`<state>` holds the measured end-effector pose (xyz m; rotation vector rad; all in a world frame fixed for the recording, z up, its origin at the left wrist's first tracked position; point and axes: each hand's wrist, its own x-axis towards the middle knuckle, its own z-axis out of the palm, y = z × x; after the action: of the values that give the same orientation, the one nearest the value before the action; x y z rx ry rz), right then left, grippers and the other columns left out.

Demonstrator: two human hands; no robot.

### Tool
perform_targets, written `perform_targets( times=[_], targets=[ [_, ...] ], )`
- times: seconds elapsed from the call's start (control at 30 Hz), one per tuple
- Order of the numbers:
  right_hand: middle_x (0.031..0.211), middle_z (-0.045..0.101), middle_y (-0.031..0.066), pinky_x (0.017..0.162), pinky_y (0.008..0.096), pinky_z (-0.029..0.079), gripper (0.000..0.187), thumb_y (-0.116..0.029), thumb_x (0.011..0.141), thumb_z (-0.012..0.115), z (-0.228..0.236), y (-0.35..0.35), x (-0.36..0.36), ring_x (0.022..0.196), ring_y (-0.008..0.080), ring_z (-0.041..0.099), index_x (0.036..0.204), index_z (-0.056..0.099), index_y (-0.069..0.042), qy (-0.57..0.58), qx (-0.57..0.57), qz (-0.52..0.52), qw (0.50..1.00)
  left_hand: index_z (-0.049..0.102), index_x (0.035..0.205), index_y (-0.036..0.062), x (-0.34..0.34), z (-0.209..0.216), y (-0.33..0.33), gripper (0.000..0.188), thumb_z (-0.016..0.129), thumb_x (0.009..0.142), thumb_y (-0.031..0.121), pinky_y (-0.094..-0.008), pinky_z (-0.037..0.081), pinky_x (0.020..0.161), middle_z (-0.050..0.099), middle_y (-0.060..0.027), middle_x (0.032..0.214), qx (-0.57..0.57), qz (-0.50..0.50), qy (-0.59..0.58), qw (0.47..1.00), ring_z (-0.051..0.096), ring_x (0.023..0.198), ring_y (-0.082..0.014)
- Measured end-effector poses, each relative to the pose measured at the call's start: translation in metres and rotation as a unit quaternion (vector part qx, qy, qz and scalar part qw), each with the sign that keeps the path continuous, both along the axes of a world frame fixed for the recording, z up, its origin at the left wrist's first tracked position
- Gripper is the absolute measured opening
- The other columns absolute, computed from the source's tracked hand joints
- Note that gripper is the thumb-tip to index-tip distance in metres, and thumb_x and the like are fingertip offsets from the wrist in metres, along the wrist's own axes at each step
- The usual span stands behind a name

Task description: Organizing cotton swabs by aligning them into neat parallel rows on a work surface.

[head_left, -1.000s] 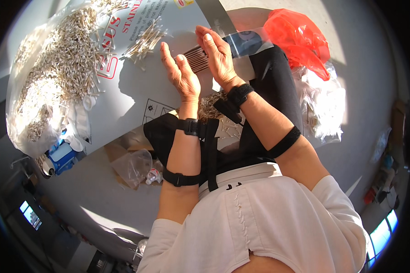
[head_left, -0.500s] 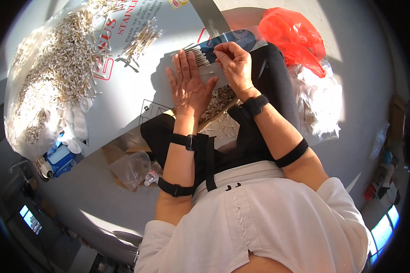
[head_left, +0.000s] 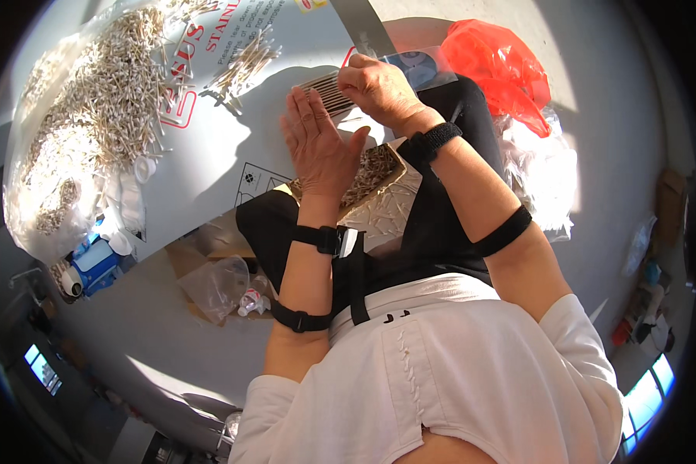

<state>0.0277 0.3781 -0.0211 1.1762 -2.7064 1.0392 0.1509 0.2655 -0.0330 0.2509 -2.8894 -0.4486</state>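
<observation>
Near the table's right edge lies a row of cotton swabs [head_left: 326, 94], side by side. My left hand [head_left: 321, 147] is flat with its fingers stretched out, the fingertips at the near left end of that row. Over the row's right end is my right hand [head_left: 379, 87], its fingers curled together; what they grip, if anything, is hidden beneath them. Just beyond the right hand a clear plastic packet with blue print [head_left: 419, 68] lies partly covered. Below my hands, an open cardboard box [head_left: 398, 164] holds many loose cotton swabs.
A big clear bag [head_left: 23, 209] heaped with swabs fills the table's left side. A small loose pile of swabs [head_left: 246, 68] lies at the middle. To the right are a red plastic bag [head_left: 495, 69] and clear bags [head_left: 545, 182]. A blue-and-white object [head_left: 97, 267] sits by the left edge.
My right hand has moved left and slightly up, from beside the packet onto the row's right end, and turned knuckles-up. My left hand has shifted only slightly.
</observation>
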Motion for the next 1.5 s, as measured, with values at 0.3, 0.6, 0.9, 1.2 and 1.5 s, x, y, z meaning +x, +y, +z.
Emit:
perform_targets(
  times=[0.3, 0.6, 0.9, 1.2, 1.5],
  targets=[
    [0.088, 0.061, 0.0132, 0.071, 0.0416, 0.053, 0.011, -0.015, 0.088, 0.058, 0.004, -0.007, -0.01, 0.085, 0.0336, 0.063, 0.086, 0.059, -0.003, 0.071, 0.101, 0.065, 0.99, 0.023, 0.149, -0.0031, 0.013, -0.001, -0.001, 0.093, 0.058, 0.086, 0.057, -0.0531, 0.013, 0.117, 0.021, -0.023, 0.156, -0.063, 0.013, -0.04, 0.997, 0.016, 0.147, -0.0347],
    [0.091, 0.061, 0.0144, 0.072, 0.0416, 0.052, 0.012, -0.014, 0.09, 0.058, 0.011, 0.003, -0.015, 0.086, 0.0344, 0.063, 0.088, 0.056, -0.003, 0.062, 0.09, 0.05, 0.993, 0.022, 0.149, -0.0037, 0.013, -0.009, -0.001, 0.097, 0.051, 0.087, 0.064, -0.0527, 0.014, 0.117, 0.02, -0.0224, 0.157, -0.088, 0.025, -0.016, 0.996, 0.016, 0.147, -0.0338],
    [0.088, 0.063, 0.0127, 0.073, 0.0426, 0.051, 0.009, -0.012, 0.089, 0.059, 0.0, 0.006, -0.007, 0.086, 0.0365, 0.062, 0.091, 0.055, -0.004, -0.039, 0.027, 0.054, 0.997, 0.023, 0.15, -0.0012, 0.012, -0.008, -0.003, 0.086, 0.05, 0.091, 0.056, -0.0528, 0.014, 0.116, 0.022, -0.0213, 0.155, -0.031, 0.03, 0.007, 0.999, 0.018, 0.146, -0.0353],
    [0.091, 0.063, 0.0123, 0.072, 0.0417, 0.052, 0.008, -0.011, 0.088, 0.059, -0.004, 0.0, -0.005, 0.086, 0.035, 0.064, 0.093, 0.059, -0.005, -0.006, -0.012, 0.066, 0.998, 0.031, 0.145, -0.0032, 0.01, -0.01, -0.008, 0.07, 0.059, 0.091, 0.032, -0.0527, 0.021, 0.115, 0.027, -0.0257, 0.151, 0.056, 0.067, 0.103, 0.991, 0.023, 0.142, -0.0427],
    [0.084, 0.065, 0.009, 0.074, 0.0299, 0.05, 0.008, -0.006, 0.089, 0.06, 0.004, 0.008, -0.009, 0.079, 0.0179, 0.063, 0.094, 0.061, 0.0, -0.186, -0.151, -0.034, 0.97, 0.056, 0.127, 0.0114, -0.014, -0.012, -0.04, 0.05, 0.063, 0.078, -0.001, -0.0499, 0.031, 0.111, 0.041, -0.0186, 0.144, 0.124, 0.041, 0.184, 0.974, 0.034, 0.136, -0.0399]
  ],
)
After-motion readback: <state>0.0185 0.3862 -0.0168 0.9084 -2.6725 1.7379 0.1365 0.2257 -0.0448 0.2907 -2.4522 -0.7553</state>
